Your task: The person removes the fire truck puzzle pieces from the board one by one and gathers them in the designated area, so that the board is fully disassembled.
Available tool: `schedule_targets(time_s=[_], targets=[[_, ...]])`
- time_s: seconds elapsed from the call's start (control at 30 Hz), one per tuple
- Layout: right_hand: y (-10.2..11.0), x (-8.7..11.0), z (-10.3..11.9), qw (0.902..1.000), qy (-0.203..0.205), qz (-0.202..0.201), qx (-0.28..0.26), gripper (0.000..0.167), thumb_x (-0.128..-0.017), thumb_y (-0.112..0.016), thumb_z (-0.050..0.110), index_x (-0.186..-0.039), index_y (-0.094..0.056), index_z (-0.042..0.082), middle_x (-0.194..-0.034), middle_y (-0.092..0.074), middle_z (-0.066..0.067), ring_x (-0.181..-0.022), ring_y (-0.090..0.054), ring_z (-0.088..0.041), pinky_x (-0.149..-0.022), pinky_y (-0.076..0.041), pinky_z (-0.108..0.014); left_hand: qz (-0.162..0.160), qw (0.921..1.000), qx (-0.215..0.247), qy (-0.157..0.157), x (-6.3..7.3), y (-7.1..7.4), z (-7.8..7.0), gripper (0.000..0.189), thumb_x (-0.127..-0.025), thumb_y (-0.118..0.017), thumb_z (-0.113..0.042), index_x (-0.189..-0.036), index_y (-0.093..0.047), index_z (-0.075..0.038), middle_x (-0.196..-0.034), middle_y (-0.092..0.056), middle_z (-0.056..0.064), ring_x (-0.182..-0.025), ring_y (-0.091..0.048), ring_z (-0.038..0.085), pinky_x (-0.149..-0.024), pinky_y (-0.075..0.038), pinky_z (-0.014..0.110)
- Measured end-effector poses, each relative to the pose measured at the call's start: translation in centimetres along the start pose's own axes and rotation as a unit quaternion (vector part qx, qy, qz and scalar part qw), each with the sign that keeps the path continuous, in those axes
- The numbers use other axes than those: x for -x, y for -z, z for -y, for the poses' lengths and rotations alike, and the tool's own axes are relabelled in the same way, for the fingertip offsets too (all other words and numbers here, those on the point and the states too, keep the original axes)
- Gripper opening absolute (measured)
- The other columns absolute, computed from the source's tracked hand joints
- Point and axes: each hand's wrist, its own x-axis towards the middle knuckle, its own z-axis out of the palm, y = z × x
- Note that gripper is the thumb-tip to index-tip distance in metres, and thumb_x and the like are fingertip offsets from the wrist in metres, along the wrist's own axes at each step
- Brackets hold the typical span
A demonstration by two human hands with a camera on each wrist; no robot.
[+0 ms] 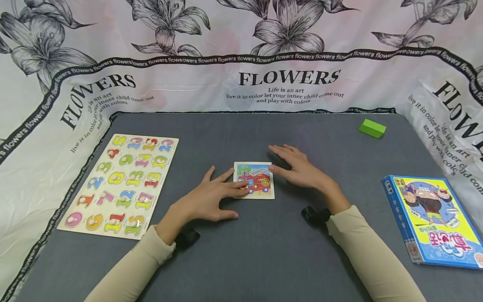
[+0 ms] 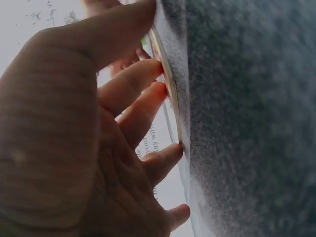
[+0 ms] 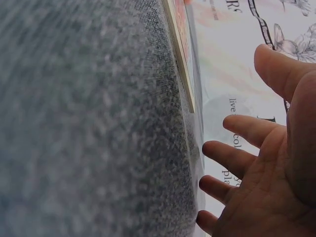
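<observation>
A small square picture puzzle (image 1: 260, 191) of a red fire truck lies flat on the grey tabletop, between the two hands. My left hand (image 1: 211, 197) reaches over its left side, fingers spread, with fingertips touching the puzzle; the left wrist view shows those fingertips at the board's edge (image 2: 174, 106). At the upper right corner of the puzzle, my right hand (image 1: 302, 167) is spread with its thumb at the edge. In the right wrist view its fingers (image 3: 237, 160) are extended and grip nothing, beside the puzzle's thin wooden edge (image 3: 185, 74).
A board of colourful number pieces (image 1: 117, 184) lies on the left of the table. At the right is a blue and yellow box (image 1: 434, 222), with a green block (image 1: 372, 128) farther back. A flower-print cloth (image 1: 188, 84) rises behind the table.
</observation>
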Motion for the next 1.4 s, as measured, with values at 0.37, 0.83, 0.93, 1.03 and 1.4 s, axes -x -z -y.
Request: schedule_targets(time_s=[0.37, 0.83, 0.93, 1.03, 1.4], targets=[[-0.5, -1.3, 0.8, 0.9992, 0.039, -0.008, 0.003, 0.072, -0.095, -0.072, 0.033, -0.158, -0.04, 0.018, -0.161, -0.042, -0.009, -0.151, -0.028, -0.036, -0.119, -0.019, -0.068, 0.01, 0.9998, 0.019, -0.004, 0.1, -0.3, 0.5, 0.07, -0.09, -0.074, -0.051, -0.152, -0.049, -0.03, -0.165, -0.035, -0.01, -0.16, -0.01, 0.032, -0.119, -0.001, 0.074], [-0.9, -4.9, 2.4, 0.9957, 0.084, 0.04, 0.003, 0.037, -0.091, -0.077, 0.022, -0.128, -0.071, 0.02, -0.125, -0.068, -0.003, -0.108, -0.047, -0.024, -0.091, -0.028, -0.045, 0.012, 0.9996, 0.024, -0.001, 0.3, -0.1, 0.5, 0.07, -0.09, -0.075, -0.049, -0.152, -0.049, -0.031, -0.165, -0.035, -0.01, -0.161, -0.008, 0.03, -0.119, 0.0, 0.074], [-1.1, -5.5, 2.5, 0.9947, 0.086, 0.055, 0.009, 0.034, -0.091, -0.077, 0.022, -0.125, -0.073, 0.023, -0.12, -0.067, -0.002, -0.106, -0.045, -0.023, -0.087, -0.025, -0.044, 0.01, 0.9997, 0.021, -0.003, 0.2, -0.2, 0.5, 0.069, -0.09, -0.074, -0.05, -0.152, -0.049, -0.031, -0.165, -0.035, -0.011, -0.161, -0.007, 0.029, -0.119, 0.0, 0.075], [-1.2, -6.0, 2.7, 0.9933, 0.094, 0.065, 0.015, 0.032, -0.09, -0.078, 0.022, -0.122, -0.074, 0.024, -0.115, -0.066, -0.001, -0.105, -0.044, -0.023, -0.086, -0.025, -0.044, 0.01, 0.9998, 0.019, -0.004, 0.2, -0.1, 0.6, 0.069, -0.09, -0.074, -0.05, -0.152, -0.049, -0.031, -0.165, -0.034, -0.011, -0.161, -0.007, 0.028, -0.119, 0.0, 0.075], [-1.1, -7.8, 3.4, 0.9858, 0.104, 0.13, 0.021, 0.031, -0.09, -0.078, 0.024, -0.12, -0.072, 0.024, -0.111, -0.06, -0.003, -0.102, -0.04, -0.023, -0.087, -0.023, -0.045, 0.004, 0.9997, 0.02, -0.011, 0.2, -0.2, 0.7, 0.068, -0.09, -0.074, -0.05, -0.151, -0.05, -0.031, -0.164, -0.036, -0.011, -0.161, -0.011, 0.028, -0.118, -0.001, 0.075]])
